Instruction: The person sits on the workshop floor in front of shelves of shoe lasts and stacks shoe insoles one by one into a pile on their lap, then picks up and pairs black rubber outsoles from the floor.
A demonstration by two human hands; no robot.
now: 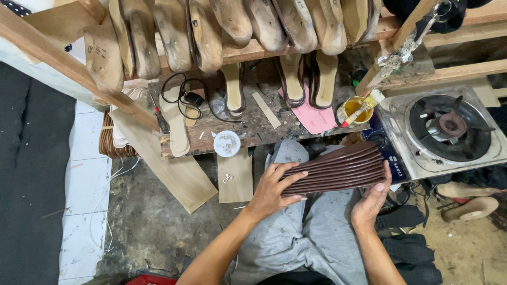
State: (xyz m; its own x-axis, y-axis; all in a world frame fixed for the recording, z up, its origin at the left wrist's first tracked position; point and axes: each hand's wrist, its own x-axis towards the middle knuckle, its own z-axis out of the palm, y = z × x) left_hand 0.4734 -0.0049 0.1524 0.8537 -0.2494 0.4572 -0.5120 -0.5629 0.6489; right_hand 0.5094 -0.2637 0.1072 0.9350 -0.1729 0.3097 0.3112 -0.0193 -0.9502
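While both hands clamp it from the ends, the stack of brown soles (335, 169) sits fanned on edge over the lap, probably so the edges line up. Left hand (272, 192) curls its fingers (289, 177) over the near end, thumb below; right hand (372, 200) cups the far end, fingertips (381, 184) pressed to the bottom sole. Just beyond the fingers stands a glue tin (354, 110) with a brush (364, 107), and a stove (449, 132) crowds the right fingers closely. Left of the left fingers, bare floor (153, 227) gives room; a low bench (253, 124) edges the front.
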